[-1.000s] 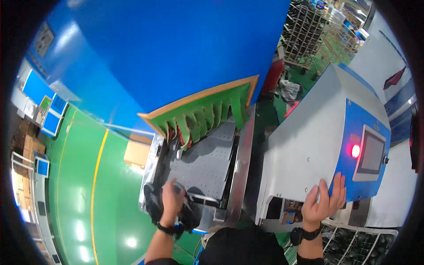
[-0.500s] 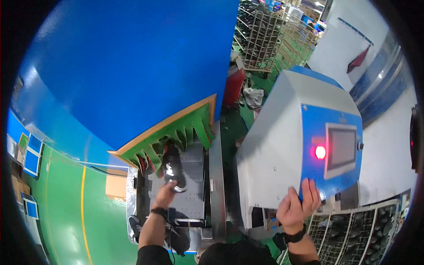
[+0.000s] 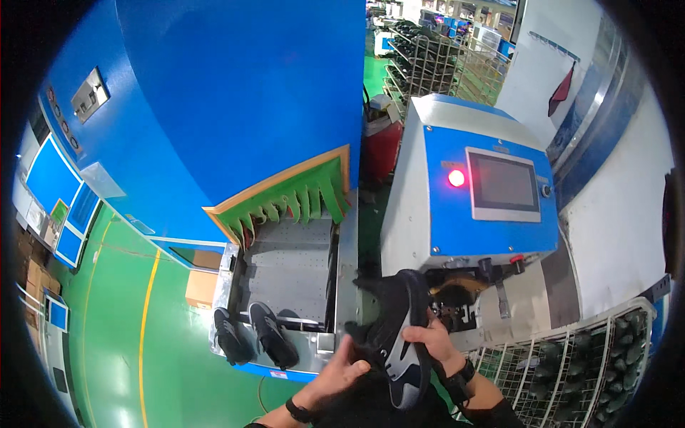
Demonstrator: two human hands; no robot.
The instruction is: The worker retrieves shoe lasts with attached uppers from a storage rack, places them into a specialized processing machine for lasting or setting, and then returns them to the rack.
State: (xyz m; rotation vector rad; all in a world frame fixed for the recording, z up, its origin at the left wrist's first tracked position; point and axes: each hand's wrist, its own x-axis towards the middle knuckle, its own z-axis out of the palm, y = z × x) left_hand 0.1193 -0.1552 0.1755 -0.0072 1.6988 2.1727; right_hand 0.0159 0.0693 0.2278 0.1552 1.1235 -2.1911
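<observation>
A black shoe [image 3: 394, 324] with a grey and white sole and side is held up close in front of my body. My right hand [image 3: 437, 348] grips it from the right, thumb on its side and the other fingers partly hidden behind it. At the shoe's left edge is my left hand [image 3: 337, 372], thumb and forefinger apart; whether it touches the shoe is unclear. Two more black and grey shoes, a left one [image 3: 232, 338] and one beside it [image 3: 271, 335], rest at the near left end of the grey perforated conveyor bed [image 3: 289, 262].
Green strip curtains [image 3: 285, 207] hang in the opening of a big blue machine [image 3: 250, 93]. Right of the bed stands a control box [image 3: 492, 153] with a screen and lit red button. A wire rack [image 3: 564, 371] of dark shoes is at lower right, another rack [image 3: 428, 64] farther back.
The shoe my left hand held at the curtain is gone from there; a shoe is now before me in my right hand, which has left the control box. The whole view has shifted.
</observation>
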